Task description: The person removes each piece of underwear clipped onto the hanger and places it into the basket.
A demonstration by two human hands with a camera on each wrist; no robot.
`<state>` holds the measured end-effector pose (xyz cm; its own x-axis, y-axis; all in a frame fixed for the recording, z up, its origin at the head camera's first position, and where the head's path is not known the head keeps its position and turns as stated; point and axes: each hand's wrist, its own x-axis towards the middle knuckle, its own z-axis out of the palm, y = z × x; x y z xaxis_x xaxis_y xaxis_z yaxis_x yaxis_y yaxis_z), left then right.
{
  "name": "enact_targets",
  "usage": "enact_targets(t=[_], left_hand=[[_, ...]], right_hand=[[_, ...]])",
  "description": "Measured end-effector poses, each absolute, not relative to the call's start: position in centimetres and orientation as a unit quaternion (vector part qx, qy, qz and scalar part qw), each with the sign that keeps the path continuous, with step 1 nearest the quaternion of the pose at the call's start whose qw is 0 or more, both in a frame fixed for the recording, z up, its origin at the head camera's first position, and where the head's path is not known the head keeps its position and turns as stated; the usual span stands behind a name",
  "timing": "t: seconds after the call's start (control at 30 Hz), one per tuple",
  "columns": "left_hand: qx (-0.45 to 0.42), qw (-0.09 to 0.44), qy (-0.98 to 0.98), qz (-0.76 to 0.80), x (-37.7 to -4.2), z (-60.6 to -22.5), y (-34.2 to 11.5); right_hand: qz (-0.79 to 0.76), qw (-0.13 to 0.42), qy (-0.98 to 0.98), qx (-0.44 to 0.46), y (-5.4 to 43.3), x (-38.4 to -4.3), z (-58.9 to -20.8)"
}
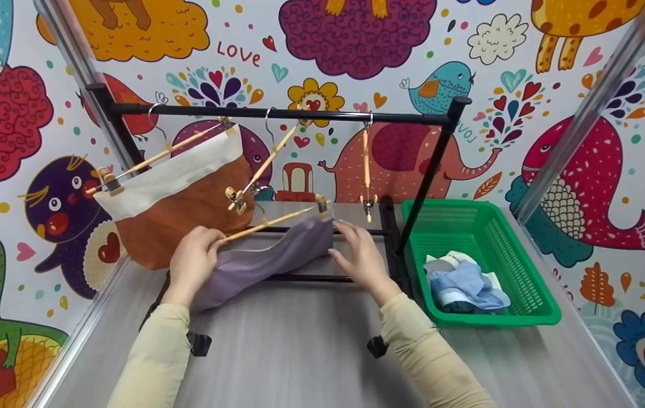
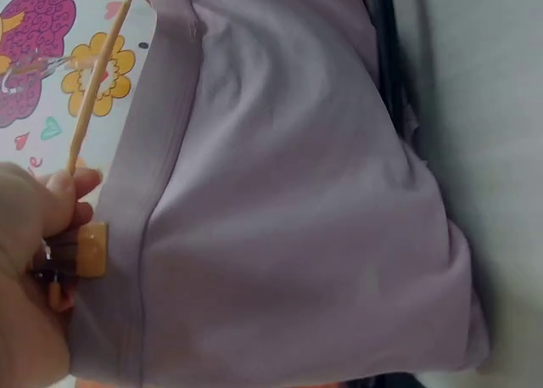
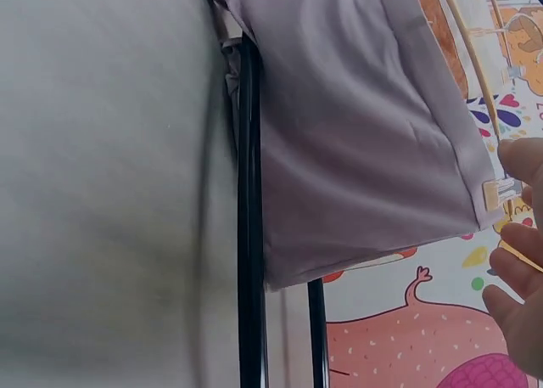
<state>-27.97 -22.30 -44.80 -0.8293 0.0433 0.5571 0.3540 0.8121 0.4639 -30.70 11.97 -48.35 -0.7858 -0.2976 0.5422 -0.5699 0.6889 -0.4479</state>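
A purple garment with a wide waistband (image 2: pixel 280 176) hangs clipped to a wooden clip hanger (image 1: pixel 268 225); whether it is shorts or a skirt cannot be told. My left hand (image 1: pixel 195 260) pinches the hanger's bar near its left clip (image 2: pixel 92 250). Beside the right clip (image 1: pixel 322 205), my right hand (image 1: pixel 363 258) has its fingers spread and relaxed, gripping nothing. In the right wrist view its fingers (image 3: pixel 515 269) are near that clip (image 3: pixel 491 194). The hanger's hook (image 1: pixel 261 209) is off the top rail, below it.
A black rack (image 1: pixel 282 114) carries a brown garment with a white band (image 1: pixel 186 198) on a hanger at left, plus two bare clip hangers, one mid-rail (image 1: pixel 271 158) and one farther right (image 1: pixel 366 164). At right, a green basket (image 1: pixel 526 283) contains crumpled clothes (image 1: pixel 464 283).
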Motion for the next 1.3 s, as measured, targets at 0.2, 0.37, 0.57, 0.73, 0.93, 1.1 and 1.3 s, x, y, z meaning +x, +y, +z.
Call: enact_targets(t=[0.2, 0.37, 0.57, 0.73, 0.93, 1.1, 1.3], left_hand=[[-0.144, 0.256, -0.912, -0.286, -27.6, -45.5, -21.4], [-0.159, 0.243, -0.914, -0.284, -27.4, -45.9, -20.8], [-0.179, 0.237, -0.914, -0.278, -27.3, -46.0, -20.3], [-0.192, 0.233, -0.910, -0.284, -27.5, -46.2, -20.0], [-0.209, 0.238, -0.903, -0.289, -27.7, -46.6, -19.3], [-0.223, 0.259, -0.899, -0.273, -27.8, -47.0, -18.2], [-0.211, 0.271, -0.905, -0.252, -27.8, -46.9, -16.5]], right_hand=[[0.312, 0.212, -0.902, 0.210, 12.6, -31.0, -48.3], [0.318, 0.200, -0.904, 0.205, 13.3, -31.0, -48.2], [0.330, 0.168, -0.907, 0.198, 13.8, -30.8, -48.1], [0.348, 0.169, -0.900, 0.200, 14.4, -30.6, -48.0], [0.377, 0.193, -0.883, 0.204, 15.5, -30.3, -47.7], [0.395, 0.206, -0.869, 0.216, 16.9, -30.0, -47.5], [0.409, 0.216, -0.856, 0.229, 18.7, -29.0, -46.9]])
